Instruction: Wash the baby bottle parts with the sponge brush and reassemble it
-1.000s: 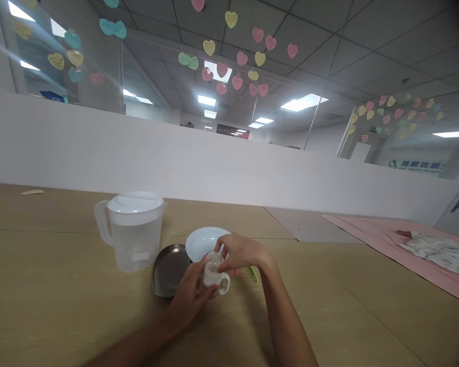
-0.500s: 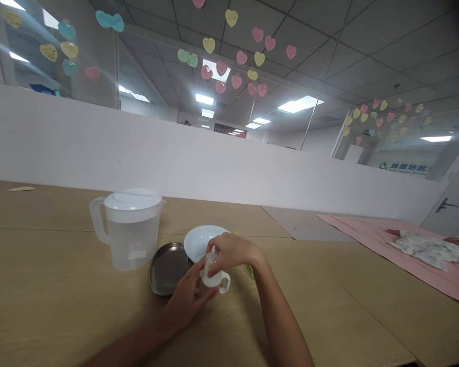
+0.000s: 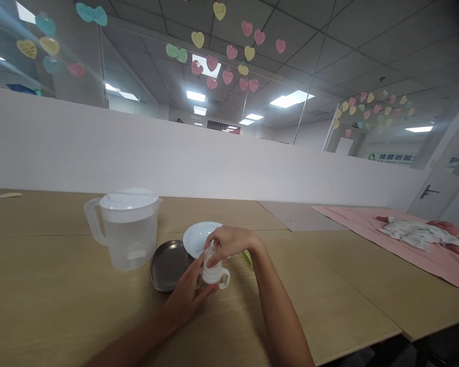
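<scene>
A small baby bottle (image 3: 211, 277) with a white collar and a white side handle is upright between my hands, above the near side of the table. My left hand (image 3: 187, 294) is closed around its lower body, the thumb and fingers on either side. From above, my right hand (image 3: 232, 241) curls its fingers around the clear cap (image 3: 213, 255) at the top of the bottle. Just behind my hands are a white bowl (image 3: 192, 238) and a shallow metal tray (image 3: 169, 265). My right hand hides part of the bowl.
A lidded clear pitcher (image 3: 130, 237) of water stands left of the tray. Something green (image 3: 248, 259) lies behind my right wrist. At the far right, a doll in patterned clothes (image 3: 413, 232) lies on a pink cloth (image 3: 352, 219). A low white wall (image 3: 137, 148) borders the table's back.
The camera view has turned slightly to the right. Both hands keep their hold on the bottle, and the bottle's top shows a little more between the right fingers.
</scene>
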Demonstrator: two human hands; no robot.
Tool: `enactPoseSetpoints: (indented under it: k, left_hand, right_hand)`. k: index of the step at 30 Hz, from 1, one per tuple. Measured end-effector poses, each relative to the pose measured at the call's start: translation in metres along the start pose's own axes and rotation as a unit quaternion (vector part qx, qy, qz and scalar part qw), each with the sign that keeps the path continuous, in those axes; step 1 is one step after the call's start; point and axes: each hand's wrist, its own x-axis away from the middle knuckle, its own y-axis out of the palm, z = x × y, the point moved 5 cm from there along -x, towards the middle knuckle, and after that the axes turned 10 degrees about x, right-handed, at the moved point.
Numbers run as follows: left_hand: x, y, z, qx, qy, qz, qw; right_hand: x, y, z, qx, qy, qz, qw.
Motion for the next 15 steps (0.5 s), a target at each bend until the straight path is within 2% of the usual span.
enactPoseSetpoints:
  k: [6, 8, 11, 15]
  left_hand:
    - [-0.002, -0.001, -0.002, -0.02, 0.02, 0.002, 1.0]
    - [-0.002, -0.001, -0.006, -0.023, 0.027, 0.007, 0.999]
    - [-0.002, 0.0, -0.012, -0.031, 0.035, 0.016, 0.999]
    - [0.0, 0.0, -0.018, -0.046, 0.051, 0.021, 0.997]
  right_hand:
    - [0.0, 0.001, 0.002, 0.001, 0.009, 0.007, 1.0]
    - [0.005, -0.003, -0.002, 0.024, 0.008, 0.048, 0.999]
    - [0.022, -0.016, -0.003, 0.044, -0.003, 0.144, 0.989]
    - [0.032, -0.027, 0.018, 0.003, -0.015, 0.227, 0.974]
